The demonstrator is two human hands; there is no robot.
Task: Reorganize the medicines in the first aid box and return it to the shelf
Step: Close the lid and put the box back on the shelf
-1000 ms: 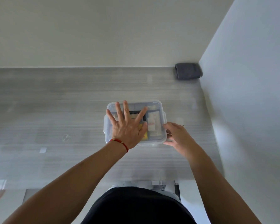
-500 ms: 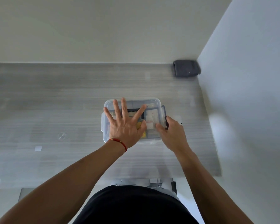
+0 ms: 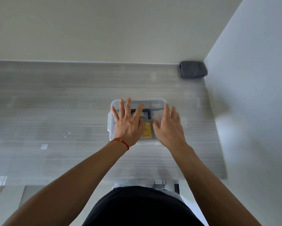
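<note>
Head view: the clear first aid box (image 3: 155, 103) sits lidded on the grey tabletop (image 3: 55, 103). Left hand (image 3: 129, 126) lies flat on it, fingers wide; right hand (image 3: 168, 128) (blurred) beside, fingers loosely spread, holding nothing.

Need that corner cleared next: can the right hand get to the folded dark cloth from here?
Probably yes: the right hand lies open on the box lid, holding nothing, and bare tabletop separates it from the dark cloth.
</note>
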